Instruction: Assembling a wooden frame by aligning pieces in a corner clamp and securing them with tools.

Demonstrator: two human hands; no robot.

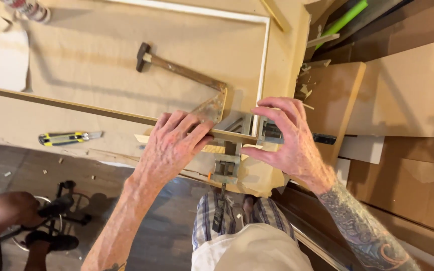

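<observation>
Two hands [174, 143] [287, 138] on one frame corner [237, 135], one hammer [179, 70] beyond.

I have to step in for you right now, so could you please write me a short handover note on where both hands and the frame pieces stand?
Left hand: pressing flat on the long wooden moulding strip near the corner.
Right hand: fingers curled around the metal corner clamp, not closed on it.
Corner: the long strip meets the white strip at the clamp; a second clamp screw hangs off the table edge.
Nearby: hammer, yellow utility knife.
Done: pieces seated in the clamp.
Left: I cannot tell whether the clamp is tight; check.
</observation>
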